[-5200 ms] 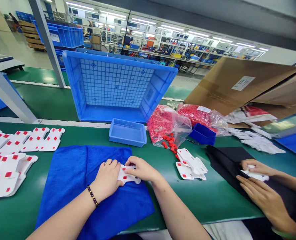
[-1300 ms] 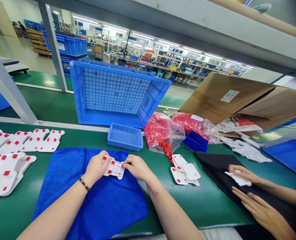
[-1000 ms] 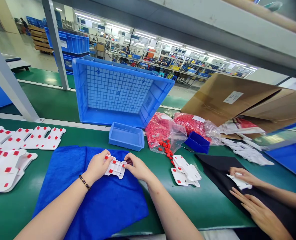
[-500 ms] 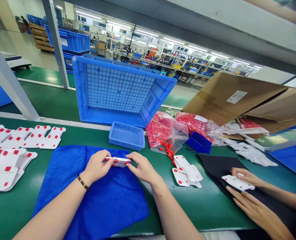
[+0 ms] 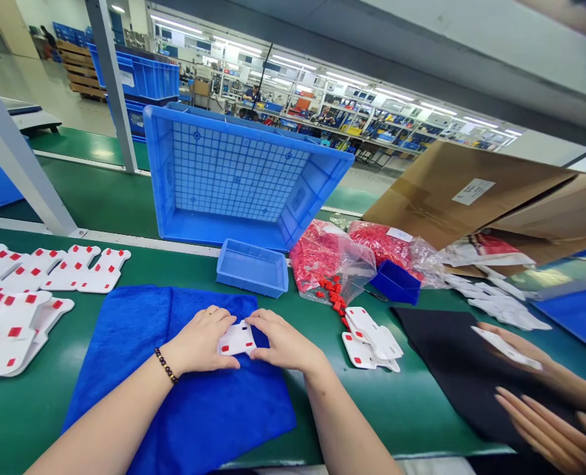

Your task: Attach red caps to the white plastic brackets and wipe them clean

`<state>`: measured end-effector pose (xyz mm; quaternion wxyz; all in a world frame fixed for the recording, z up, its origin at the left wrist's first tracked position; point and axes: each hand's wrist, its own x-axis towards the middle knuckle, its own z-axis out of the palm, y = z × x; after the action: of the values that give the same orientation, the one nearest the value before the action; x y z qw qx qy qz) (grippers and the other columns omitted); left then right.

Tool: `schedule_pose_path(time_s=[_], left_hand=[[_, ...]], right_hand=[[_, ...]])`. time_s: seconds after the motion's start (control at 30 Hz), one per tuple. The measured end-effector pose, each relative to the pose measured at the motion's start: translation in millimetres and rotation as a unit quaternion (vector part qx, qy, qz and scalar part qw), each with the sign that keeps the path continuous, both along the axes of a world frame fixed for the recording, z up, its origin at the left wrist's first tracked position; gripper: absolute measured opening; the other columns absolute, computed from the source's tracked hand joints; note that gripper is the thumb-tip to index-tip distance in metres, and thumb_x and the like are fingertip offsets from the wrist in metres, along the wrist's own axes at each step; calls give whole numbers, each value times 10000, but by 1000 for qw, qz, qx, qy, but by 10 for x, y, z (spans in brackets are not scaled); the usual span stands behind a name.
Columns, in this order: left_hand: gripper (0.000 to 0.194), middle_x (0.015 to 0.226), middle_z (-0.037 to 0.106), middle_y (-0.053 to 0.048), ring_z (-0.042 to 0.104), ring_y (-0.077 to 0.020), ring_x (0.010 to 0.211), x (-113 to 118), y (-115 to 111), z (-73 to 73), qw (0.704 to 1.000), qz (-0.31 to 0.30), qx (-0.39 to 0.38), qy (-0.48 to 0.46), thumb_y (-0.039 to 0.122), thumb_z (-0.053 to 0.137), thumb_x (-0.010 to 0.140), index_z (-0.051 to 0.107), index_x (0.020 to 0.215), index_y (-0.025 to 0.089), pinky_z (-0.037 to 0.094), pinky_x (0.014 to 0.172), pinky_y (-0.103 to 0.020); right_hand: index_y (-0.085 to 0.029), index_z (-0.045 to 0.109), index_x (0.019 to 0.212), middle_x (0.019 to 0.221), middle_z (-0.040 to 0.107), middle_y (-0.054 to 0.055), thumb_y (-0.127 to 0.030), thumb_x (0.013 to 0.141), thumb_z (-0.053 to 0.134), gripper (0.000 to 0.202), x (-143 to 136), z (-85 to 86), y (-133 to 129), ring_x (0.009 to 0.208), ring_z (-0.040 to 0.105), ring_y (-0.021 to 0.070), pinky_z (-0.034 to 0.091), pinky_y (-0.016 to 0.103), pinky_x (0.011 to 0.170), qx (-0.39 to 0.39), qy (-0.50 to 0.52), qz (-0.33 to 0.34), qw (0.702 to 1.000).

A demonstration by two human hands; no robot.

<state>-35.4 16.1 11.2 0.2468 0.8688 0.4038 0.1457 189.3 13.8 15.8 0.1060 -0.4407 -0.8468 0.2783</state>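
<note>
A flat white plastic part [image 5: 238, 338] with red square inserts and one dark slot lies face up between my hands, over the blue cloth [image 5: 194, 412]. My left hand [image 5: 204, 340] grips its left end, fingers along the far edge and thumb at the near edge. At the right end, my right hand [image 5: 283, 341] pinches it between thumb and fingers. Both hands cover its ends. To the right, a small stack of similar white parts [image 5: 372, 340] rests beside some loose red pieces [image 5: 335, 290].
Rows of white parts with red squares [image 5: 20, 323] cover the left side. A shallow blue tray [image 5: 252, 267] stands behind the cloth, before a tilted blue crate [image 5: 233, 178]. Bags of red pieces [image 5: 322, 254] lie right. A co-worker's hands [image 5: 544, 396] handle another white part over black cloth.
The white part has turned from edge-on to face up and come slightly lower in my hands. At the right, the co-worker's hands have drawn apart, one lifting a white part.
</note>
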Motion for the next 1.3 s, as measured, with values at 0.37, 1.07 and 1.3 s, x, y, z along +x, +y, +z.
schedule_pose_path(time_s=[0.37, 1.07, 1.3], left_hand=[[473, 1048, 522, -80, 450, -252, 999, 133, -99, -52, 993, -15, 80, 82, 274, 579, 685, 463, 1135, 187, 323, 940, -416], [363, 970, 534, -51, 451, -252, 971, 221, -151, -70, 993, 33, 31, 112, 379, 684, 634, 541, 908, 190, 377, 852, -387], [344, 938, 545, -44, 447, -250, 953, 277, -154, -35, 990, 42, 21, 132, 352, 696, 609, 546, 874, 193, 367, 837, -382]], right_hand=[[-208, 431, 1241, 1180, 484, 75, -304, 634, 689, 666, -111, 39, -47, 1071, 414, 246, 313, 369, 915, 13, -77, 3, 997], [-181, 575, 991, 938, 539, 54, -356, 661, 684, 389, -285, 45, -126, 881, 478, 215, 330, 310, 726, 27, -186, -7, 982], [-171, 562, 984, 956, 542, 62, -326, 680, 650, 353, -296, 8, -163, 885, 491, 212, 324, 309, 733, 39, -194, -4, 980]])
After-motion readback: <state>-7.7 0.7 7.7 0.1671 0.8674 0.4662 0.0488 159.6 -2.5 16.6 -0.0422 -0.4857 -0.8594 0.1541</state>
